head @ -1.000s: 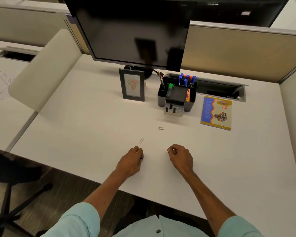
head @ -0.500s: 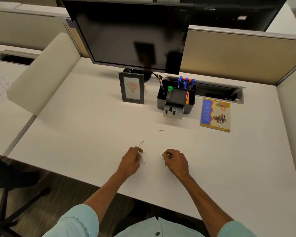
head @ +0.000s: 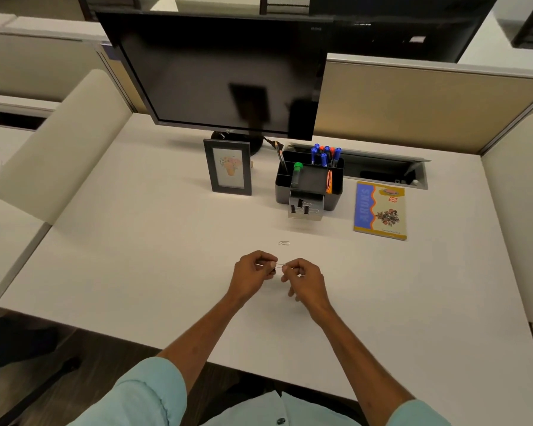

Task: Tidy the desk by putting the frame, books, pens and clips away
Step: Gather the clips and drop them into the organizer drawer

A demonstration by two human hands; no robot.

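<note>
Both forearms reach forward over the table (head: 136,272), with the left hand (head: 251,275) and right hand (head: 306,282) close together above it. The curled fingers of each hand pinch one end of a paper clip (head: 280,265) held between them. A second clip (head: 284,243) lies on the table just beyond.

My left hand (head: 253,273) and right hand (head: 305,279) cover both ends of the paper clip (head: 280,265). Only a thin span of wire shows between them, too fine to make out its shape. The frame (head: 230,167) hides part of the monitor stand (head: 256,145). Small print on the book (head: 380,210) is illegible. My sleeves (head: 142,395) are cut off at the near edge.
</note>
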